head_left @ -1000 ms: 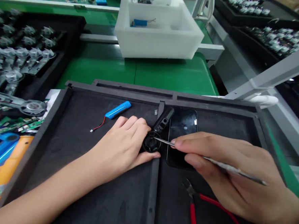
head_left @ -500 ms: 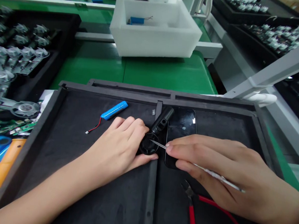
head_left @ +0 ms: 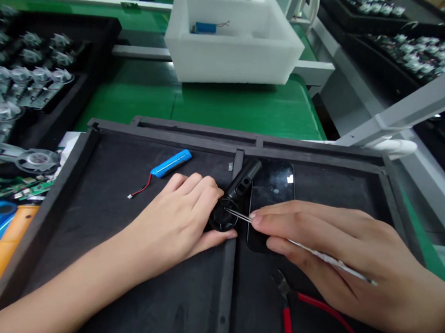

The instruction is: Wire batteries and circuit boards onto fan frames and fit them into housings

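Note:
My left hand [head_left: 189,214] is closed around the round end of a black plastic housing [head_left: 240,182], whose tubular handle points up and to the right across the tray's divider. Pinched in my right hand [head_left: 326,248] is a pair of metal tweezers [head_left: 330,259]; their tips reach into the round opening of the housing. What the tips touch there is too small to make out. A phone [head_left: 272,184] with a dark screen lies flat, partly under my right fingers. Below that hand rest red-handled cutting pliers [head_left: 287,301]. A blue battery [head_left: 171,163] with a red-and-black lead lies beyond my left hand.
All this sits in a black divided tray [head_left: 224,287]. A white foam box [head_left: 232,61] holding another blue battery stands behind on the green surface [head_left: 211,103]. At left are a tray of grey parts [head_left: 32,79], circuit boards [head_left: 3,183] and an orange tool [head_left: 4,253].
Very little differs. The view has shifted slightly; both hands keep their hold, and the tweezer tips stay inside the housing's round opening.

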Motion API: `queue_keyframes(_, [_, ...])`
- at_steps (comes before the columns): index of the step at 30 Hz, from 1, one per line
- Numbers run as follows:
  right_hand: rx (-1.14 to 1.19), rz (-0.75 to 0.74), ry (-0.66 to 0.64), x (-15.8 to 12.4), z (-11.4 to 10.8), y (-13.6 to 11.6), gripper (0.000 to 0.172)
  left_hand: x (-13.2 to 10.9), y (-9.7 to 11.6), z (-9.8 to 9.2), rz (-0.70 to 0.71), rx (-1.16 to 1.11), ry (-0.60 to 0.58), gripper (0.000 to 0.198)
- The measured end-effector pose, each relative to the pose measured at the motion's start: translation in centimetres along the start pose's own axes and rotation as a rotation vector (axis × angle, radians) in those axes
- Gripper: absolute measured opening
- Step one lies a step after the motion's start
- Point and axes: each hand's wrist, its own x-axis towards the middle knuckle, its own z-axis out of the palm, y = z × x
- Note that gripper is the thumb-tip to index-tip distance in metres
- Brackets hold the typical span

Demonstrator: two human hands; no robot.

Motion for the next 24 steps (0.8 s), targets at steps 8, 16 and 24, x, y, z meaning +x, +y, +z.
queue_keyframes(8, [-0.005, 0.008, -0.006, 0.04, 0.00, -0.13, 0.021, 0.05, -0.04, 0.04, -0.002, -0.012, -0.007, 0.044])
queue_keyframes(16, [-0.003, -0.001, -0.006, -0.08, -0.04, -0.19, 0.019, 0.03, 0.05, -0.05, -0.010, -0.018, -0.019, 0.045])
queue_keyframes(24, [-0.015, 0.018, -0.013, 0.05, 0.16, -0.15, 0.018, -0.06, -0.01, 0.07, -0.004, -0.023, -0.007, 0.044])
